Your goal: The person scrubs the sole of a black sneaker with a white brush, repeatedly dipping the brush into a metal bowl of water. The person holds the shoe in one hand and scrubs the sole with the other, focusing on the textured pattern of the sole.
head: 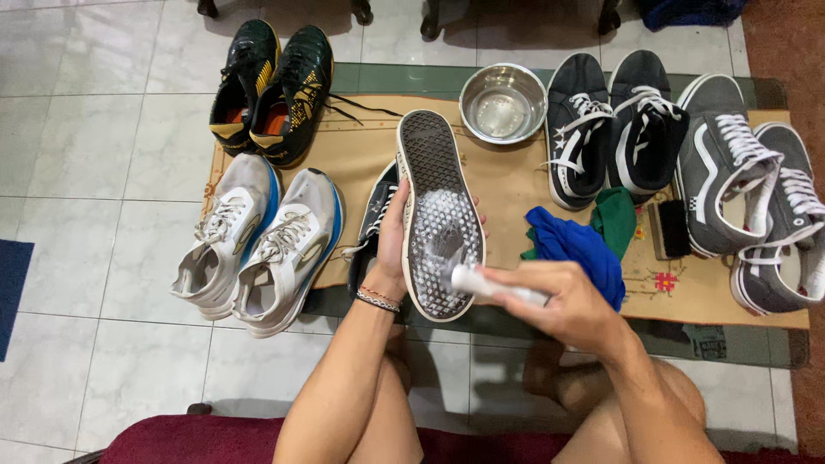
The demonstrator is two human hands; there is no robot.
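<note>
My left hand (393, 243) holds a dark sneaker (436, 185) sole-up, its grey waffle sole wet and foamy in the middle. My right hand (563, 302) grips a white brush handle (491, 286) whose head touches the heel end of that sole. The sneaker's mate (375, 215) lies half hidden under the held shoe on the tan mat (507, 185). A blue cloth (577, 249) and a green cloth (619, 215) lie just right of my right hand.
On the mat: a steel bowl of water (504, 103), black-and-gold shoes (273, 90), white-and-blue running shoes (258, 241), black high-tops (614, 125), grey sneakers (752, 202), a dark brush (670, 228). White tiled floor surrounds the mat; chair legs stand at the top.
</note>
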